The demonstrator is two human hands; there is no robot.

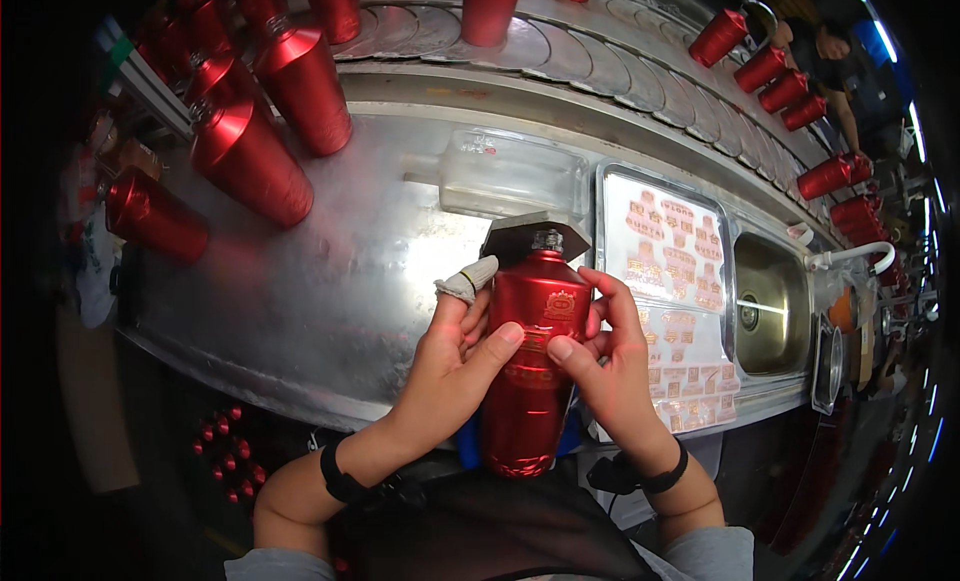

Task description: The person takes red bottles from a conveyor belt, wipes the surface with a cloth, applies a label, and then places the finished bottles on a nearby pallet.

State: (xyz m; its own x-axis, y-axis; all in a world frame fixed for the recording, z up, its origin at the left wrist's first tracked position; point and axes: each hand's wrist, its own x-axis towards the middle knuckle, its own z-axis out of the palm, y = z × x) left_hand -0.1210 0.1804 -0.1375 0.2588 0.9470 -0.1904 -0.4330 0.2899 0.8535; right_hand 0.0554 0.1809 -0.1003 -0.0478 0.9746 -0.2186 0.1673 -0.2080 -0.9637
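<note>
A shiny red bottle (530, 391) with a clear neck stands tilted toward me at the middle of the bench edge. My left hand (455, 346) grips its left side, the thumb lying on the front by the gold print; a pale cloth cover wraps the index fingertip. On the other side my right hand (612, 356) holds the bottle, its thumb pressed to the front and its fingers round the shoulder. Behind the bottle's neck sits a dark angular block (510, 238), partly hidden. To the right lie sheets of gold and red stickers (672, 251) on a tray.
Several red bottles (250, 166) stand at the left of the metal bench (350, 271). A clear rectangular container (515, 176) lies behind my hands. Beyond it a plate conveyor (590, 66) carries more bottles. At right are a sink (770, 301), a white faucet (865, 256) and another person (825, 71).
</note>
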